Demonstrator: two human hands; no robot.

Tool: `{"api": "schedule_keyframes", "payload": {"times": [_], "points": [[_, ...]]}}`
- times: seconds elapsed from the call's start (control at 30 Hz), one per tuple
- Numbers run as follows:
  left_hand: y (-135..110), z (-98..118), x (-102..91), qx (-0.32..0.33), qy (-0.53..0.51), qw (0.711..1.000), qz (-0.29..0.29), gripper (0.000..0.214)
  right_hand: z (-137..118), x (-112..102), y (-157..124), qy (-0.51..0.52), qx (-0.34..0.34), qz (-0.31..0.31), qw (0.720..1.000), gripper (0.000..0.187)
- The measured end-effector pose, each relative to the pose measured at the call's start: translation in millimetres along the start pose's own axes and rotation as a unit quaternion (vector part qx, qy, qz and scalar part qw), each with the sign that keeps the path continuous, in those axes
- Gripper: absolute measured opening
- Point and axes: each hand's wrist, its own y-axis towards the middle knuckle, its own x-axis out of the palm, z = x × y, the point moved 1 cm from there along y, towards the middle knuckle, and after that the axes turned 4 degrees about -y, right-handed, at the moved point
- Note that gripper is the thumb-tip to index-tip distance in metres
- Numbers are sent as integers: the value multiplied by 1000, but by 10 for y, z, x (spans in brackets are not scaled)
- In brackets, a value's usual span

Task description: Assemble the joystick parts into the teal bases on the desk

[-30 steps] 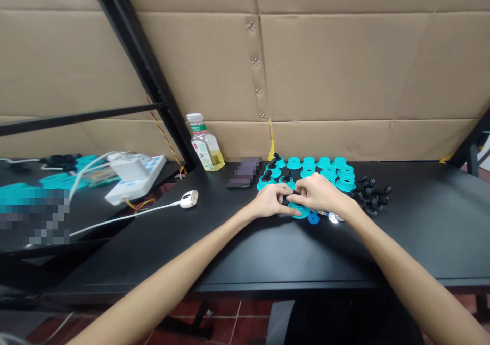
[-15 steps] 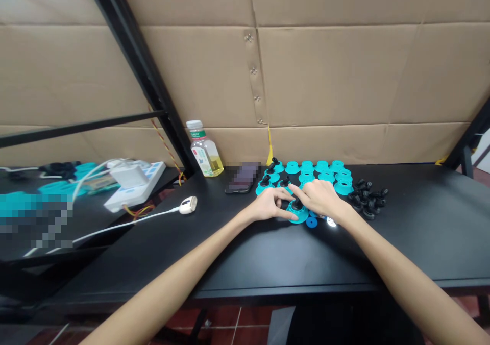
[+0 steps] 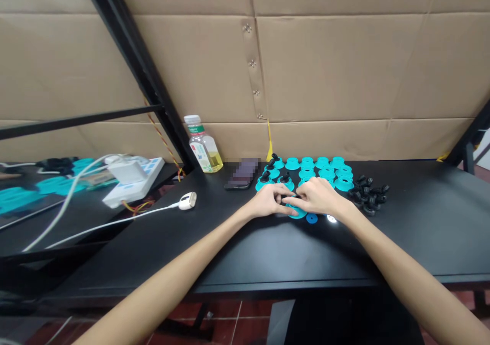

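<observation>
A teal flared base (image 3: 297,213) rests on the black table, partly hidden by both hands. My left hand (image 3: 268,200) is closed round its left side, thumb at the front rim and fingers behind. From the right, my right hand (image 3: 319,197) bends over the top, its thumb and fingers closed on a black knob-like part mostly covered by the hands. Just behind stand several teal bases with black knobs in them, one of them (image 3: 285,181) close to my left fingers. Rows of plain teal bases (image 3: 326,172) stand behind my right hand.
Loose black knobs (image 3: 368,196) lie heaped at the right. A blue disc (image 3: 312,218) and a shiny white disc (image 3: 332,218) are near my right wrist. A phone (image 3: 243,174), a bottle (image 3: 204,148) and a white cable's plug (image 3: 187,201) lie leftward. Cardboard (image 3: 344,69) walls the back.
My right hand has shifted slightly left and its fingers have curled in over the teal base, covering the black knob. My left hand keeps its hold. The camera view has moved slightly.
</observation>
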Motion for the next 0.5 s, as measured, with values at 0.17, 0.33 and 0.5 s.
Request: {"api": "schedule_keyframes", "payload": {"times": [0.17, 0.33, 0.5], "points": [[-6, 41, -11, -2, 28, 1000, -4, 48, 56, -140, -22, 104, -4, 32, 994, 51], [-3, 41, -4, -8, 10, 1000, -4, 45, 109, -171, -31, 217, -40, -55, 974, 20], [0, 59, 4, -12, -1, 1000, 9, 40, 81, -30, 9, 264, -14, -96, 960, 19]]}}
